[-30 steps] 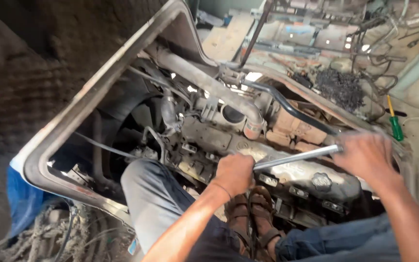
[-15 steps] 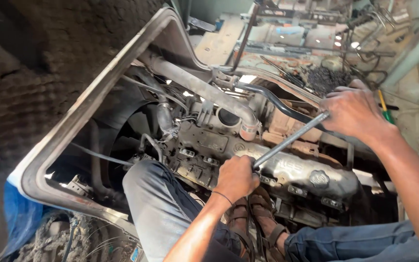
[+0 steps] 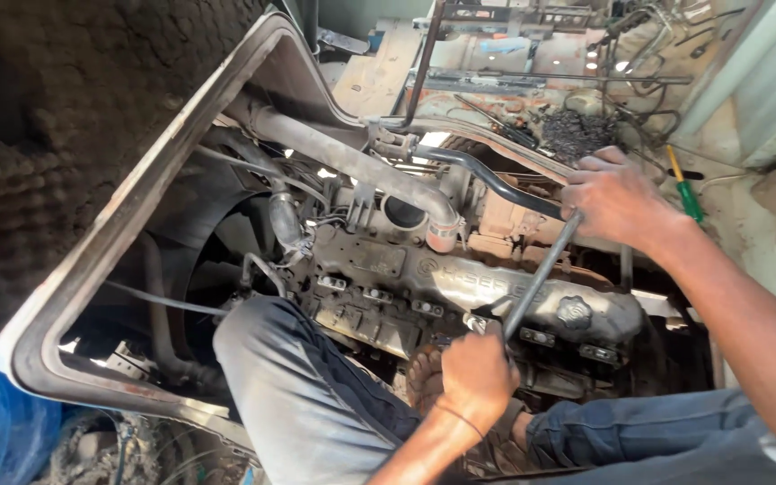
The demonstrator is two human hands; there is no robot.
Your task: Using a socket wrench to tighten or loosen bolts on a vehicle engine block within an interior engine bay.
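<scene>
Fingers of both hands, left hand (image 3: 476, 375) and right hand (image 3: 615, 198), clenched round long steel wrench bar (image 3: 539, 278) over grimy engine block (image 3: 460, 287); slip risk: knuckles strike metal

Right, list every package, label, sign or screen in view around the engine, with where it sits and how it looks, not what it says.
No packages, signs or screens in view.
Raised cast lettering with a round emblem on the long dusty grey metal engine cover, under the slanted steel wrench bar held by the right hand and left hand.
Round grey filler cap on the cover's right end, embossed marking.
</scene>
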